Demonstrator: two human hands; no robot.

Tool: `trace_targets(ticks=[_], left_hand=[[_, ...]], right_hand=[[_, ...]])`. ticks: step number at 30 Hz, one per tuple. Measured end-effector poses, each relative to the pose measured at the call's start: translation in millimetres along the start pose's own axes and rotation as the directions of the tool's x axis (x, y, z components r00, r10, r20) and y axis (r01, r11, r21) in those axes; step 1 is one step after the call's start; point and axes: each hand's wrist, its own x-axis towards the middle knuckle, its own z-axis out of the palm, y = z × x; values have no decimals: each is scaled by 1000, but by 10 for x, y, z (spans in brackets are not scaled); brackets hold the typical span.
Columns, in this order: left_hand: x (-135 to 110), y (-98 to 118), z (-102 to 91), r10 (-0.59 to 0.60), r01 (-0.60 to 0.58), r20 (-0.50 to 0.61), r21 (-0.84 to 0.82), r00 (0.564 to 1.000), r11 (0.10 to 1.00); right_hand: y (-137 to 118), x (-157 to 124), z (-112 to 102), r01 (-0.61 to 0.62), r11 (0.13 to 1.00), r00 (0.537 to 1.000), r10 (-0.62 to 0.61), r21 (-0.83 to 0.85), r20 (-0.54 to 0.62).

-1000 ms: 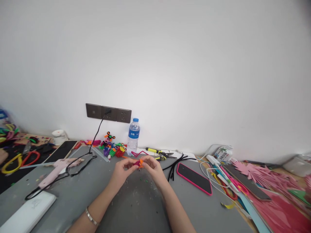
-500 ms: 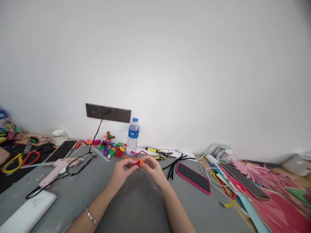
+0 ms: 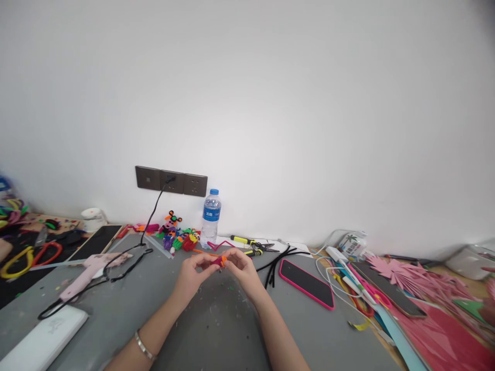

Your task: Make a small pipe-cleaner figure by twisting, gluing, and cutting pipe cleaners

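Note:
Between my fingertips, above the grey mat (image 3: 216, 330), is a small magenta and orange pipe-cleaner piece (image 3: 219, 262). My left hand (image 3: 193, 275) pinches its magenta side. On the orange side, the thumb and fingers of my right hand (image 3: 242, 270) are closed. The fingers cover part of the piece, so its full shape is hidden. Just behind my hands lie an orange pipe cleaner (image 3: 203, 252) and a bent magenta pipe cleaner (image 3: 218, 244). Several black pipe cleaners (image 3: 275, 265) lie to the right of my right hand.
Behind stand a water bottle (image 3: 211, 219) and several pipe-cleaner figures (image 3: 181, 234). Yellow-black scissors (image 3: 255, 245) lie by the wall. A pink-cased phone (image 3: 307, 284) is at right, a pink glue gun (image 3: 87, 275) with cord and a white box (image 3: 44, 340) at left. Another person's hand (image 3: 488, 309) shows far right.
The view has shifted very slightly. Both my hands keep their pinch on the piece, in almost the same place. The other person's hand at the far right has moved a little.

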Motion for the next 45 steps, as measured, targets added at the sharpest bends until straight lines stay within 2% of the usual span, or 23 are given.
trace_targets(ticks=[10, 14, 18, 21, 24, 27, 30, 33, 36, 39, 45], left_hand=[[15, 3, -13, 13, -13, -17, 16, 1000, 1000], [61, 25, -108, 12, -10, -108, 26, 994, 1000], [119, 10, -207, -42, 15, -225, -119, 973, 993], [143, -22, -235, -114, 46, -284, -235, 952, 971], [150, -54, -234, -188, 90, -293, -318, 937, 944], [150, -71, -226, -235, 118, -286, -373, 929, 920], [146, -63, -219, -249, 131, -275, -385, 929, 914], [137, -37, -211, -261, 147, -266, -380, 928, 913], [125, -15, -198, -274, 168, -240, -385, 931, 907], [113, -5, -184, -270, 175, -203, -389, 941, 904], [104, 3, -177, -224, 169, -202, -255, 953, 952]], right_hand=[[1, -6, 6, -20, 1000, 1000, 20, -2, -23], [75, 17, -42, -28, 999, 992, 30, 21, -121], [142, 40, -107, 32, 990, 967, -66, -140, -246], [165, 35, -144, 72, 916, 948, -186, -394, -260], [202, 13, -162, 114, 784, 958, -250, -610, -142], [276, -16, -152, 130, 699, 976, -215, -703, -33], [345, -38, -126, 104, 624, 987, -158, -774, 6], [364, -40, -104, 73, 549, 994, -108, -833, 16], [358, -24, -99, 27, 504, 995, -95, -863, -23], [359, -7, -113, -3, 534, 992, -103, -845, -69], [341, 6, -153, -6, 768, 967, -159, -641, -199]])
